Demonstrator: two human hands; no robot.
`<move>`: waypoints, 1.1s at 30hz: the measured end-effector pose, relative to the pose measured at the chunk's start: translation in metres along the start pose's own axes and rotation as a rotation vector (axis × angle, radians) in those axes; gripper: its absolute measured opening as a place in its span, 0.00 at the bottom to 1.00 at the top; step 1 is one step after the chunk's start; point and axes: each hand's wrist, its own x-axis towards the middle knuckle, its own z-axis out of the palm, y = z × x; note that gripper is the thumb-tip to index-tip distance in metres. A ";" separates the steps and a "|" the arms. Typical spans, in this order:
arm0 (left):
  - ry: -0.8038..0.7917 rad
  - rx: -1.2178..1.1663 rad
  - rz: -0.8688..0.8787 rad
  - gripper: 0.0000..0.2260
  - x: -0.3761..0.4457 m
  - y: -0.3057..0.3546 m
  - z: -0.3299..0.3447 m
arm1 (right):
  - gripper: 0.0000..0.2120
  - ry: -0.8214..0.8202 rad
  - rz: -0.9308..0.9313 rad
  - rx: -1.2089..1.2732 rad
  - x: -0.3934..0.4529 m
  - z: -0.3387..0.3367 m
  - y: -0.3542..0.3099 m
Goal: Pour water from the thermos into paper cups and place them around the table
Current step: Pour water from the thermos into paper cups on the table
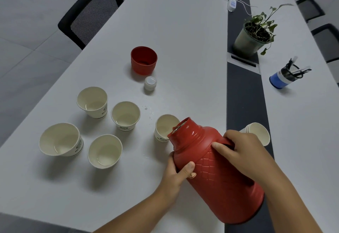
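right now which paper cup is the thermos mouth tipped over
The paper cup right beside the thermos neck, its rim partly hidden behind the mouth. The other four upright cups stand in a group further left.

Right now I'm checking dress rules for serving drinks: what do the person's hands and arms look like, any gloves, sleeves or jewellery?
Both the left hand and the right hand are bare: no gloves, and no rings visible on the fingers. Both forearms are uncovered as far as the picture's edge, with no sleeves, watch or bracelet in view.
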 end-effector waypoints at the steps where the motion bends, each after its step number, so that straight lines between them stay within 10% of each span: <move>1: 0.002 0.001 -0.001 0.29 0.000 0.000 0.000 | 0.18 0.000 -0.001 -0.001 0.000 0.000 -0.001; 33: 0.020 0.057 -0.001 0.30 0.000 0.003 0.001 | 0.17 0.014 0.016 0.027 -0.004 -0.002 0.003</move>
